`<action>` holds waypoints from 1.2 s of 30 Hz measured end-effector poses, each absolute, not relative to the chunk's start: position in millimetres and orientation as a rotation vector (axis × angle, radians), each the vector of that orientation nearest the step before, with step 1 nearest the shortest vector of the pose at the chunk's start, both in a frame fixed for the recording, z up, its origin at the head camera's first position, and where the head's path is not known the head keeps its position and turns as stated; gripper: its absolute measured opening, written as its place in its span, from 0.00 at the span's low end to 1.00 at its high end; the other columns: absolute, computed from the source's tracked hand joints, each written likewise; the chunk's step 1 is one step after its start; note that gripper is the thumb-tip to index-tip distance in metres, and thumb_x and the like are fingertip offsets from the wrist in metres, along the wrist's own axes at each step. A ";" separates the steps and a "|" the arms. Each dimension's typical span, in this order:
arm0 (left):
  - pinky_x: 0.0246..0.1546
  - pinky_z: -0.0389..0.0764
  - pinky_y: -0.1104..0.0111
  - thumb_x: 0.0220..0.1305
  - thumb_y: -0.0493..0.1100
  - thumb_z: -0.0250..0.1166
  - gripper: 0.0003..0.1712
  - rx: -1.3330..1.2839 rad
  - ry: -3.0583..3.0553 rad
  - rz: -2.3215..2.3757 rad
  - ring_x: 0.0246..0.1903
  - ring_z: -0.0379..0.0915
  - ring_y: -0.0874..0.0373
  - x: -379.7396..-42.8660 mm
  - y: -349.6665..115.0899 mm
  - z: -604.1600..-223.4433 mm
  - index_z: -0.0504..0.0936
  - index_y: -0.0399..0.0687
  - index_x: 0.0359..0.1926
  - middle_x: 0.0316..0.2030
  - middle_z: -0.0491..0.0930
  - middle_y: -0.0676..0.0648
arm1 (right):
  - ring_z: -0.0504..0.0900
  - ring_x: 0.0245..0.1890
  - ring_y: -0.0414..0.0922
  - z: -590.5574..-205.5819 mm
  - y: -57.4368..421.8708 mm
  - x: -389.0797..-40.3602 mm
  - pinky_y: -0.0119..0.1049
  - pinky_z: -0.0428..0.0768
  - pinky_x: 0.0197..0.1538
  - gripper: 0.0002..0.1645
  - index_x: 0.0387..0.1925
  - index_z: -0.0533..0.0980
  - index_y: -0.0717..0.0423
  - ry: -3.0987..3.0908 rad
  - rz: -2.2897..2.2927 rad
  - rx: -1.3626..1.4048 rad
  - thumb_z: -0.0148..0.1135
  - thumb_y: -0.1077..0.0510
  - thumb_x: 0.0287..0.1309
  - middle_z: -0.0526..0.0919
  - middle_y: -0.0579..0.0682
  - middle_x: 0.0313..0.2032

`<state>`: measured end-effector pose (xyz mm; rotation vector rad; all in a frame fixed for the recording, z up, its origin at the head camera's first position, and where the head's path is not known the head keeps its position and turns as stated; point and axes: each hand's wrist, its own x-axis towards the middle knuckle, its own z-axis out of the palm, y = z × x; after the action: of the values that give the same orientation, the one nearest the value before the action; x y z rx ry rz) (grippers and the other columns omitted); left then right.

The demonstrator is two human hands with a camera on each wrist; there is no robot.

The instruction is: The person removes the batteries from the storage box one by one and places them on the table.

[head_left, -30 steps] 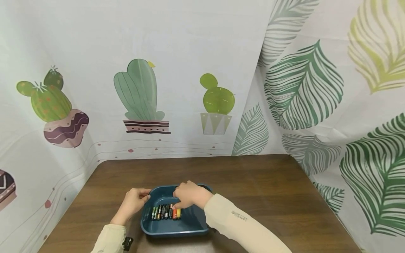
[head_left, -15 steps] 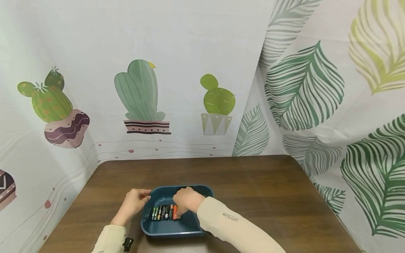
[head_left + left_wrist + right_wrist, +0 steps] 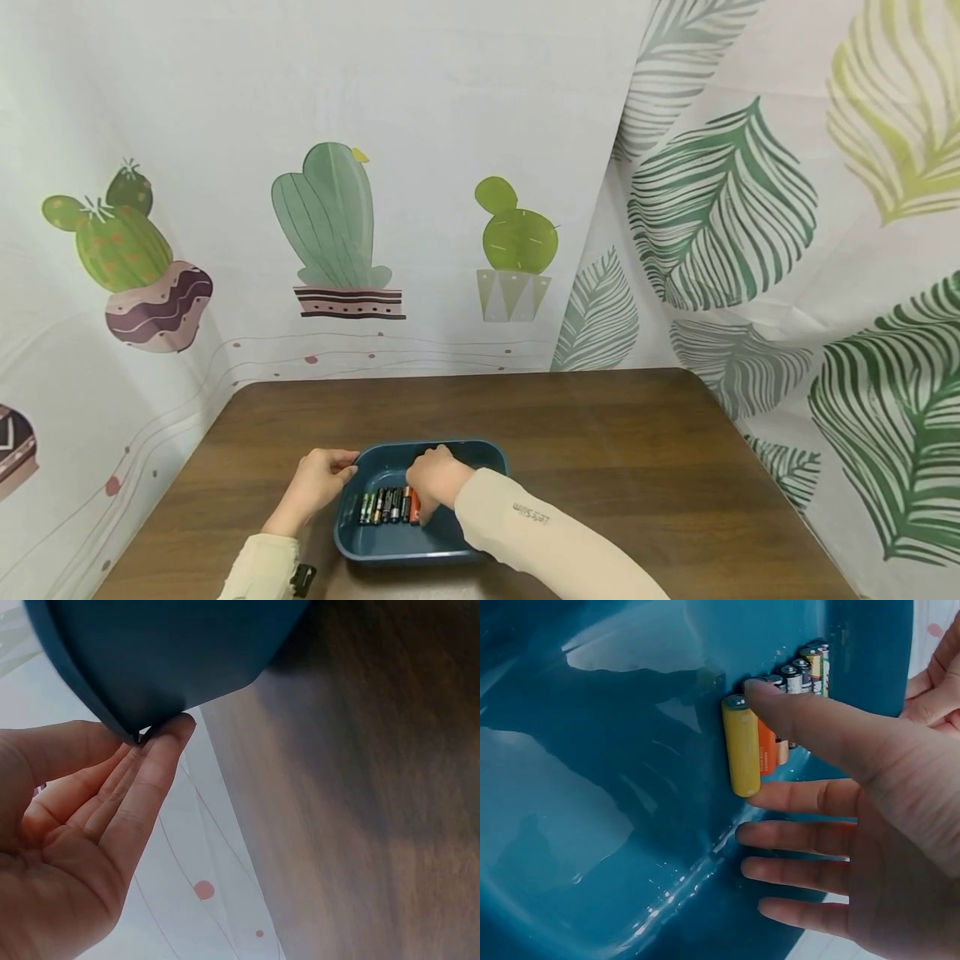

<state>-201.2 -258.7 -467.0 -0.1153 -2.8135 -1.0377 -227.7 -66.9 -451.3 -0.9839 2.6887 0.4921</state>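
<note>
Compared with one second ago, the right hand (image 3: 437, 477) has shifted a little toward the person's left and now screens the yellow battery (image 3: 741, 754) from the head camera. That battery showed earlier at the right end of the row; now only part of the neighbouring orange battery (image 3: 766, 752) shows there. The cream sleeve (image 3: 551, 533) moved leftward with the arm.

Right hand, wrist view: fingers straight and spread apart; index fingertip touching the yellow battery's lower end, thumb tip beside the upper ends of the yellow and orange pieces. No fingers curled round anything.

Left hand (image 3: 317, 479): unchanged, thumb and fingers pinching the rim of the blue plastic tray (image 3: 408, 543) at its far left corner. Tray position on the brown wood-grain desk (image 3: 600, 467) about the same.

Yellow battery location: inside the tray, beside the orange one. The remaining cylindrical batteries (image 3: 386, 506) lie side by side to the left, mostly dark-bodied.
</note>
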 end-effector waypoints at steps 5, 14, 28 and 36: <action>0.33 0.83 0.60 0.56 0.29 0.66 0.10 -0.110 -2.820 -1.041 0.33 0.83 0.49 -200.8 -257.8 -466.1 0.85 0.31 0.41 0.33 0.85 0.40 | 0.74 0.36 0.38 -454.4 -70.4 -228.3 0.34 0.74 0.45 0.25 0.37 0.81 0.37 2.680 0.551 -0.968 0.75 0.32 0.38 0.79 0.37 0.33; 0.33 0.83 0.59 0.56 0.29 0.66 0.10 -0.110 -2.822 -1.047 0.34 0.83 0.48 -201.0 -256.6 -464.8 0.85 0.30 0.41 0.33 0.85 0.40 | 0.75 0.33 0.39 -456.1 -69.3 -232.9 0.35 0.76 0.45 0.22 0.34 0.81 0.39 2.682 0.549 -0.990 0.75 0.35 0.38 0.79 0.38 0.32; 0.32 0.83 0.60 0.55 0.29 0.66 0.10 -0.128 -2.818 -1.022 0.33 0.83 0.49 -200.3 -257.9 -464.2 0.85 0.31 0.40 0.32 0.86 0.41 | 0.74 0.30 0.38 -448.3 -64.8 -232.3 0.34 0.77 0.43 0.20 0.33 0.80 0.40 2.677 0.522 -1.065 0.73 0.35 0.41 0.78 0.38 0.29; 0.32 0.83 0.61 0.55 0.29 0.66 0.10 -0.123 -2.815 -1.024 0.32 0.83 0.49 -199.7 -258.0 -464.4 0.85 0.31 0.40 0.32 0.86 0.40 | 0.76 0.44 0.38 -437.9 -56.0 -233.2 0.35 0.74 0.52 0.30 0.47 0.80 0.36 2.704 0.541 -1.221 0.70 0.30 0.43 0.79 0.36 0.44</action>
<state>-199.7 -258.0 -464.4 -0.1229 -2.8154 -1.0245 -233.2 -56.0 -437.9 -1.2210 2.7035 0.5414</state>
